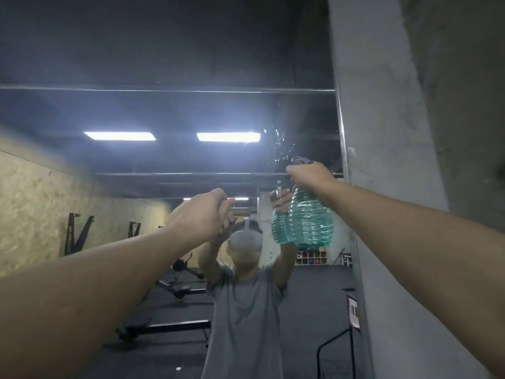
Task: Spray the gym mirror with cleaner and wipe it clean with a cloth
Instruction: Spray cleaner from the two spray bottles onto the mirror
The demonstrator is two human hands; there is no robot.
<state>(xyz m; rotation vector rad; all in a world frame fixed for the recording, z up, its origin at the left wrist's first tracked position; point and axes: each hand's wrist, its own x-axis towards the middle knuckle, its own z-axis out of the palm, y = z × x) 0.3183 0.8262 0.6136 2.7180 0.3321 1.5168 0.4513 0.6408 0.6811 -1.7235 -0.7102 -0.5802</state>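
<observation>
Two hands up at mirror (164, 110)
R hand (308, 175) grips spray bottle (310, 220); L hand (202, 212) curled, cloth maybe inside; risk: droplets (276, 143) run & streak w/o wiping

Spray bottle (310, 217) before mirror (164, 110), pillar (382, 105) right of mirror.

No text, label or number can be read. A small red-and-white sign (354, 313) at about four o'clock, beside the grey concrete pillar (382, 160), carries marks too blurred to make out.
</observation>
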